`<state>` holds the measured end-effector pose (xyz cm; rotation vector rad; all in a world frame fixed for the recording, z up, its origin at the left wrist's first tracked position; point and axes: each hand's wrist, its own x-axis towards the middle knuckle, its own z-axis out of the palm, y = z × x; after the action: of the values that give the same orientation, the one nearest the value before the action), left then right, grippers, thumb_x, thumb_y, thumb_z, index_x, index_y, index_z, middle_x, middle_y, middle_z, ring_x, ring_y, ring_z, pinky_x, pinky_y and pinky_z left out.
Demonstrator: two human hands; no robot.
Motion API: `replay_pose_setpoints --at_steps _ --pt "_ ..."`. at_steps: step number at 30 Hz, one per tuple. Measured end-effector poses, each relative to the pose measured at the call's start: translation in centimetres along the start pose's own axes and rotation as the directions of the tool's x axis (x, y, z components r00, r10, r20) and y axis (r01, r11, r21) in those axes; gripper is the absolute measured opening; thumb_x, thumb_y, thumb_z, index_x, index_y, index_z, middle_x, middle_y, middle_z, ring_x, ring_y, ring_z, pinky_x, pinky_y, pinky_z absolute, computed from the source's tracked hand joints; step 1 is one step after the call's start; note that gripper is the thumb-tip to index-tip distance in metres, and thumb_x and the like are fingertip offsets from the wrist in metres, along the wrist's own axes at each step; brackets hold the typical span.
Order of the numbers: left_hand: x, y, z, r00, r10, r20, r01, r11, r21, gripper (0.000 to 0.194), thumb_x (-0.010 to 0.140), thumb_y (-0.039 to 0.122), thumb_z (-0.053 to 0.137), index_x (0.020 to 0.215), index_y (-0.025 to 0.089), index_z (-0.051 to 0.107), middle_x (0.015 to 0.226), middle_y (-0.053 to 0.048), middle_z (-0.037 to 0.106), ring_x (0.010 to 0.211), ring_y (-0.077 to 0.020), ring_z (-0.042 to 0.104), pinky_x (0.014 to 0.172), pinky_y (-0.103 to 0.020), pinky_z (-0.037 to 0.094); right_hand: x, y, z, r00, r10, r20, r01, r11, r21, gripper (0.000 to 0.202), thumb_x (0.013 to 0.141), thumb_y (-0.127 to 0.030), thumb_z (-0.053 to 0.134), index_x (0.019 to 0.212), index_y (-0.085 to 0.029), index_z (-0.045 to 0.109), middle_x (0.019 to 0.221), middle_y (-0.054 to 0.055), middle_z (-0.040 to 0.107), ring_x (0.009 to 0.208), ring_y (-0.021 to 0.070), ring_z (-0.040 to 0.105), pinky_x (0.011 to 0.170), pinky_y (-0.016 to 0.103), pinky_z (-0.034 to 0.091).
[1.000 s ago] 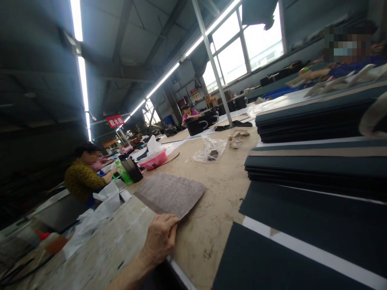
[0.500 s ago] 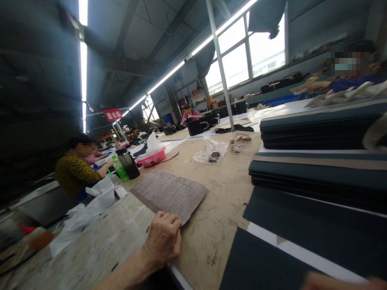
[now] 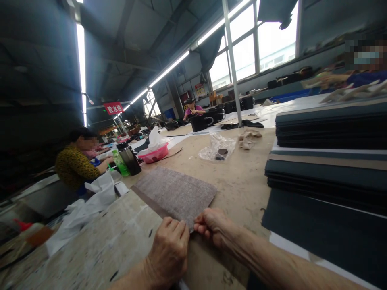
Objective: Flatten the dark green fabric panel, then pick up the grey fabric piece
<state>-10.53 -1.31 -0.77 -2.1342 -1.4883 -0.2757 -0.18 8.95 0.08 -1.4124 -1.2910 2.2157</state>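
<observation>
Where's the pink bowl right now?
In the head view, the pink bowl sits on the table, left of centre, beyond the grey fabric sheet and beside the dark flask.

The near corner of the grey cloth piece hides under the left hand and right hand. The dark sheets run off the right edge. The red bottle looks blurry.

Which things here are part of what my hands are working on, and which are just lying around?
In hand:
left hand
right hand
grey-brown fabric panel

Lying about:
pink basin
green bottle
clear plastic bag
dark panel stacks
white plastic bag
</observation>
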Motion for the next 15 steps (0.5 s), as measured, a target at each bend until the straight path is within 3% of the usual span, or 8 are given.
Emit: replay_pose_setpoints --at_steps 4,7,11,12,13,14,15 --pt "0.0 -0.2 0.0 0.998 0.018 -0.057 -0.017 1.000 0.012 0.021 0.075 0.004 0.039 0.072 0.010 0.058 0.071 -0.010 0.055 0.063 -0.0241 0.045 0.060 -0.037 0.031 0.4 0.0 0.2 0.998 0.035 -0.052 -0.039 0.996 -0.083 0.025 0.095 -0.030 0.048 0.082 -0.009 0.053 0.064 -0.003 0.048 0.042 0.0036 0.039 0.036 0.013 0.032" --pt "0.0 -0.5 -0.3 0.995 -0.010 -0.102 0.010 1.000 0.001 0.023 0.076 0.004 0.039 0.074 0.010 0.060 0.071 -0.009 0.057 0.061 -0.0225 0.047 0.060 -0.036 0.031 0.6 0.3 0.3 0.997 -0.007 -0.070 -0.007 0.980 -0.197 0.031 0.095 -0.033 0.048 0.075 -0.010 0.054 0.059 -0.004 0.047 0.041 0.0039 0.038 0.036 0.014 0.032" --pt "0.1 -1.2 -1.0 0.977 -0.171 -0.129 0.161 0.983 -0.087 0.026 0.081 0.009 0.038 0.075 0.013 0.063 0.075 -0.006 0.063 0.065 -0.0205 0.054 0.063 -0.034 0.034 0.4 0.6 0.7 0.989 -0.102 -0.108 0.066 0.953 -0.297 0.036 0.094 -0.036 0.049 0.068 -0.011 0.053 0.058 -0.003 0.048 0.044 0.0053 0.043 0.040 0.015 0.036" --pt "0.2 -1.6 -1.4 0.950 -0.292 -0.110 0.271 0.948 -0.168 0.025 0.082 0.013 0.041 0.075 0.015 0.064 0.076 -0.005 0.064 0.067 -0.0197 0.056 0.064 -0.033 0.036 0.4 0.6 0.8 0.987 -0.114 -0.114 0.074 0.948 -0.308 0.036 0.094 -0.035 0.049 0.069 -0.011 0.053 0.058 -0.003 0.049 0.044 0.0055 0.044 0.040 0.015 0.037" --pt "0.2 -2.3 -1.9 0.895 -0.440 -0.074 0.408 0.875 -0.262 0.023 0.082 0.018 0.044 0.075 0.017 0.066 0.075 -0.003 0.065 0.068 -0.0187 0.057 0.064 -0.031 0.038 0.3 0.5 0.8 0.986 -0.118 -0.114 0.076 0.945 -0.317 0.035 0.094 -0.034 0.049 0.069 -0.010 0.053 0.058 -0.003 0.049 0.044 0.0056 0.045 0.041 0.015 0.038" --pt "0.2 -3.2 -2.6 0.810 -0.585 -0.027 0.541 0.765 -0.349 0.020 0.080 0.023 0.048 0.073 0.019 0.067 0.073 -0.001 0.066 0.067 -0.0179 0.058 0.063 -0.029 0.039 0.3 0.5 0.8 0.986 -0.120 -0.112 0.078 0.943 -0.324 0.034 0.094 -0.034 0.049 0.070 -0.010 0.053 0.058 -0.003 0.049 0.044 0.0056 0.045 0.041 0.015 0.038" --pt "0.1 -4.4 -3.4 0.692 -0.721 0.025 0.661 0.620 -0.424 0.017 0.076 0.028 0.053 0.071 0.020 0.067 0.070 0.001 0.066 0.066 -0.0174 0.059 0.062 -0.027 0.040 0.3 0.5 0.8 0.987 -0.120 -0.104 0.080 0.941 -0.328 0.034 0.094 -0.033 0.049 0.070 -0.010 0.053 0.059 -0.003 0.049 0.044 0.0056 0.045 0.041 0.016 0.039"
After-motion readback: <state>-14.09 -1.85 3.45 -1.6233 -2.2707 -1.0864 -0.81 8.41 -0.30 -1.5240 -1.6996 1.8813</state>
